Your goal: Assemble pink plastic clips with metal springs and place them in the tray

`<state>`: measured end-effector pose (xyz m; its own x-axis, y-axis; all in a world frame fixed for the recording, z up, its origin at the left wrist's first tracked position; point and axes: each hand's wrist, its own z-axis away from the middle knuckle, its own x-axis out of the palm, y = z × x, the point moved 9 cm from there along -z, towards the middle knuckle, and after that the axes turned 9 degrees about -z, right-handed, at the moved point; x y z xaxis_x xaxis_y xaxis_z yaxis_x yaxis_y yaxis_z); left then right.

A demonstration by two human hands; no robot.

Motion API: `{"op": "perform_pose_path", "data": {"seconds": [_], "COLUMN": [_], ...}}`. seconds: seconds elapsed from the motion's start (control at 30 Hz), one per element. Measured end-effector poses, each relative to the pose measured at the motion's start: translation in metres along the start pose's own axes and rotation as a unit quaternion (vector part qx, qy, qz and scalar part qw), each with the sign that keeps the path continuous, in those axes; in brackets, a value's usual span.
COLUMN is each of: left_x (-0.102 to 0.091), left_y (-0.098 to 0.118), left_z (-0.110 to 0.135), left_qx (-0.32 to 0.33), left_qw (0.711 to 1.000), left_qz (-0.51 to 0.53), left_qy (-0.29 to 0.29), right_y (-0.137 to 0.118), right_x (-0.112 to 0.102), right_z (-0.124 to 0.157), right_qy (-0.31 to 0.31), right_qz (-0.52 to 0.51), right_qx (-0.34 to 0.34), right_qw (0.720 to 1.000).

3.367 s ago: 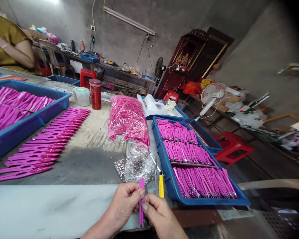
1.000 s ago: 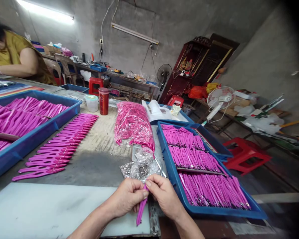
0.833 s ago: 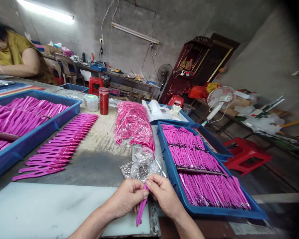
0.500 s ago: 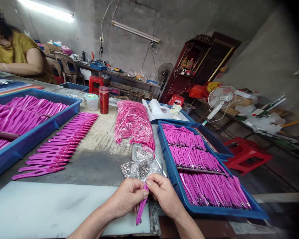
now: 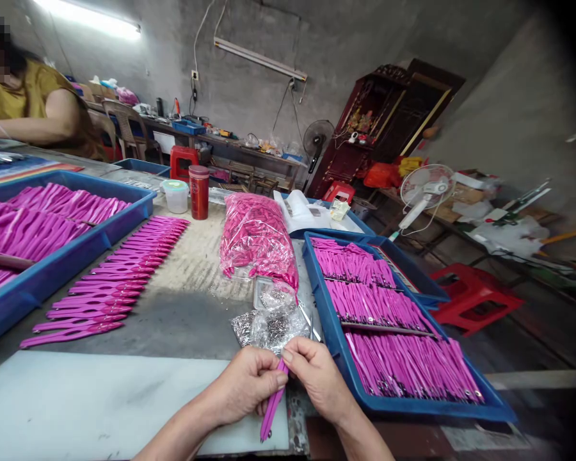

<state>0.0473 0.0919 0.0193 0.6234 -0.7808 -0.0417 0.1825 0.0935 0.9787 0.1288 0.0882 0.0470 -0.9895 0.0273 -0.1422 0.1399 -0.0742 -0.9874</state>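
Between my two hands, over the front right corner of the white board (image 5: 125, 403), is a pair of slim magenta tweezers (image 5: 272, 410), tilted with its narrow ends pointing down toward me. My left hand (image 5: 249, 383) is closed around its upper half, thumb on top. The fingers of my right hand (image 5: 312, 368) pinch at its top end; whatever small part may be there is hidden. Just beyond my fingertips lie clear plastic bags of small metal parts (image 5: 273, 328). Left of them, similar magenta tweezers (image 5: 110, 282) lie in an overlapping row on the table.
Blue trays of magenta pieces stand at left (image 5: 103, 238) and right (image 5: 336, 339). A bag of pink parts (image 5: 256, 237), a red tumbler (image 5: 199, 192) and a lidded tub (image 5: 175, 197) stand farther back. A co-worker (image 5: 43, 109) sits at far left.
Both hands keep their hold on the tweezers, whose lower end has dipped slightly toward me. The co-worker's arm has shifted a little.
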Motion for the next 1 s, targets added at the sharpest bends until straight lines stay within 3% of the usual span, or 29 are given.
{"op": "perform_pose_path", "data": {"seconds": [0.37, 0.6, 0.73, 0.87, 1.0], "left_x": [0.001, 0.001, 0.001, 0.001, 0.006], "left_y": [0.001, 0.000, -0.002, 0.001, -0.018], "left_z": [0.002, 0.004, 0.005, 0.005, 0.002], "left_qx": [-0.006, -0.012, -0.006, 0.007, -0.023], "left_qw": [1.000, 1.000, 1.000, 0.999, 0.995], "left_qz": [0.013, -0.006, -0.022, -0.032, 0.043], "left_qy": [0.008, 0.005, 0.002, 0.032, 0.086], "right_y": [0.008, 0.020, 0.015, 0.010, 0.021], "right_x": [0.003, 0.007, 0.006, 0.003, -0.001], "right_z": [0.002, 0.005, 0.004, 0.004, 0.004], "right_qy": [0.004, -0.013, -0.013, 0.008, 0.049], "right_qz": [-0.038, -0.098, -0.075, -0.053, -0.057], "right_qx": [0.009, 0.059, 0.051, 0.017, 0.010], "right_qw": [0.999, 0.993, 0.996, 0.998, 0.997]}}
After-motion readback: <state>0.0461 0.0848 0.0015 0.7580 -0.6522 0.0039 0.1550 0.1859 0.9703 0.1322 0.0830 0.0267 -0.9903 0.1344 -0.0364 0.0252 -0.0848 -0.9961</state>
